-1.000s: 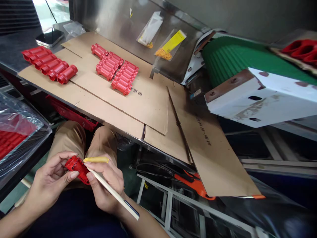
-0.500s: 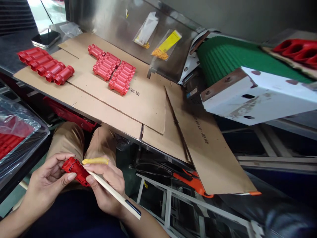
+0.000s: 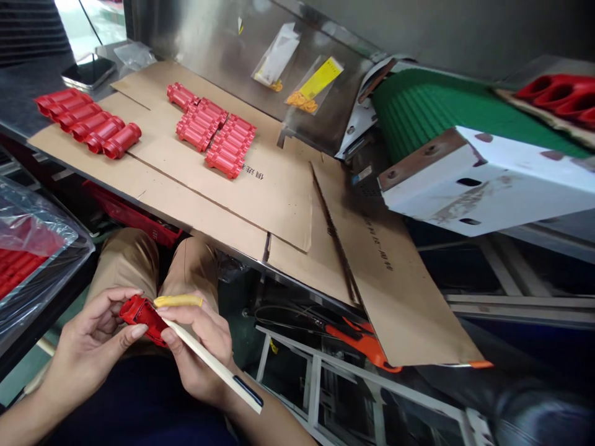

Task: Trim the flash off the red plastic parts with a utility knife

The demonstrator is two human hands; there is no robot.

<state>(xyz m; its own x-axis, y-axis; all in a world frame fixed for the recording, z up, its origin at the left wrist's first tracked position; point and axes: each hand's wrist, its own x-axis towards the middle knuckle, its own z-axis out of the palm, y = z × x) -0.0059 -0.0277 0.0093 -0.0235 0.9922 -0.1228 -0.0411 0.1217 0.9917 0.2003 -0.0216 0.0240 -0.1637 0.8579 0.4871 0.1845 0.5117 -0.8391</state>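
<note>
Above my lap, my left hand (image 3: 95, 337) is closed on a red plastic sleeve (image 3: 147, 316), a short ribbed tube held at a slant, with the thumb along its near side. My right hand (image 3: 204, 350) grips a slim cream-coloured stick tool (image 3: 209, 358) with a black patch near its rear end. The tool's front end meets the right end of the sleeve, but its tip is hidden by the fingers. A yellow finger cot (image 3: 179, 301) covers one finger of my right hand. The right thumb also rests against the sleeve.
Several red sleeves stand in a row (image 3: 88, 121) at the left of the cardboard-covered table (image 3: 279, 198), and more lie grouped (image 3: 209, 127) at mid-table. A phone (image 3: 88, 72) lies behind. On the right is a green conveyor belt (image 3: 418, 108). Orange-handled scissors (image 3: 362, 344) hang under the cardboard.
The red sleeve has turned slightly in my left hand, and the left thumb has shifted a little to the right. Both hands keep their hold.
</note>
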